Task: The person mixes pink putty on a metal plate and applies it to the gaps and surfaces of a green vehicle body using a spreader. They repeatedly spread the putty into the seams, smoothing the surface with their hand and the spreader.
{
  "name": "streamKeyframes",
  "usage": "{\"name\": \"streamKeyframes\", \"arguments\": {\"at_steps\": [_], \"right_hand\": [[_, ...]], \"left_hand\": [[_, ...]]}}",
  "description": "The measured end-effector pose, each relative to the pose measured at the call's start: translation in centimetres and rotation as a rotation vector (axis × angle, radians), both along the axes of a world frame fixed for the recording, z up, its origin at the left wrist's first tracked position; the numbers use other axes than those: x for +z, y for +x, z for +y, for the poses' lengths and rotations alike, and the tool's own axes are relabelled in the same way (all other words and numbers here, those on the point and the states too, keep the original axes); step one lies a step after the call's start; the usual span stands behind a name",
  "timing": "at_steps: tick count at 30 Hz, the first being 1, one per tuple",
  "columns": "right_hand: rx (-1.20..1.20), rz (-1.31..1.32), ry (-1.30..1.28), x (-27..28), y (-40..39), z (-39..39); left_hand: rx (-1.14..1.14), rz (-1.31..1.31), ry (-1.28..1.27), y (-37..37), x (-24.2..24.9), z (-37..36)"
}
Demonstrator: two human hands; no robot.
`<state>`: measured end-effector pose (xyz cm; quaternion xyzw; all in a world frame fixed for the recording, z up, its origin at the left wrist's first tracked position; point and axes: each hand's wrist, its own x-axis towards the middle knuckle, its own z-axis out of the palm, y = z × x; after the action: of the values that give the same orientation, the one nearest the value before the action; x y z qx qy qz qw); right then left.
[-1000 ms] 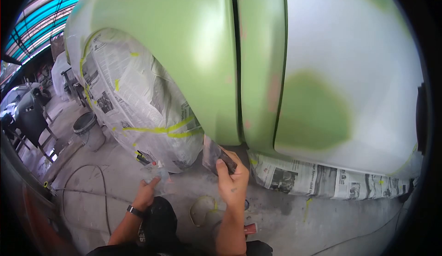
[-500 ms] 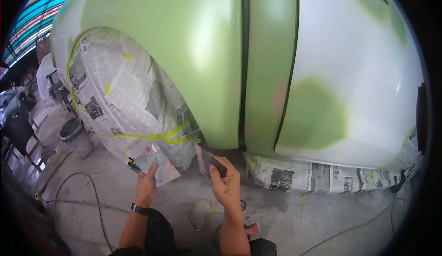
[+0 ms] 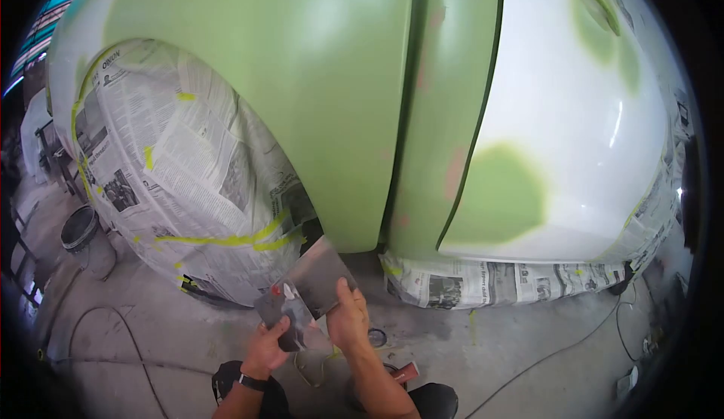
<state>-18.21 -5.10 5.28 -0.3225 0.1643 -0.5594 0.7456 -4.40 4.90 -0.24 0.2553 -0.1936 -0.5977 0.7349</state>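
My left hand (image 3: 268,346), with a dark watch at the wrist, is closed on a flat glossy plate (image 3: 280,312) that carries a small red smear. My right hand (image 3: 348,319) grips a second flat metal plate (image 3: 320,274), its thumb on the face. The two plates meet or overlap between my hands. Just beyond them is a wheel covered in newspaper (image 3: 204,170) and yellow-green tape. Above rises a vehicle body panel (image 3: 324,117) in light green. To the right, a white panel (image 3: 573,140) bears green patches.
A dirty bucket (image 3: 89,242) stands on the concrete floor at left. Hoses (image 3: 124,321) curve over the floor. A red tube (image 3: 406,373) lies near my right forearm. Newspaper (image 3: 498,283) wraps the vehicle's lower edge.
My hands have come together, and the two plates, apart before, now meet. The right-hand plate now shows its broad face. The view has shifted slightly.
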Motion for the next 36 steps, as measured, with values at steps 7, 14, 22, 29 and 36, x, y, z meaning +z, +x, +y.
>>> {"name": "streamKeyframes", "arguments": {"at_steps": [7, 14, 22, 29, 36], "right_hand": [[0.035, 0.388, -0.294, -0.5, 0.7, -1.4], [-0.898, 1.172, -1.348, 15.5, 3.8, -5.6], [-1.526, 1.128, -1.203, 28.0, 8.1, -12.6], [-1.54, 1.111, -1.143, 27.6, 9.5, -12.1], [-1.453, 1.149, -1.186, 24.3, 9.6, -10.7]], "left_hand": [[0.115, -0.051, -0.068, 1.5, 0.3, 1.0], [0.172, -0.076, -0.08, 3.3, 1.0, 1.8], [0.167, -0.001, 0.005, 3.3, 1.7, 1.9], [0.14, -0.021, -0.004, 4.2, -0.2, 1.4], [0.187, 0.009, -0.02, 3.7, 0.0, 1.6]]}}
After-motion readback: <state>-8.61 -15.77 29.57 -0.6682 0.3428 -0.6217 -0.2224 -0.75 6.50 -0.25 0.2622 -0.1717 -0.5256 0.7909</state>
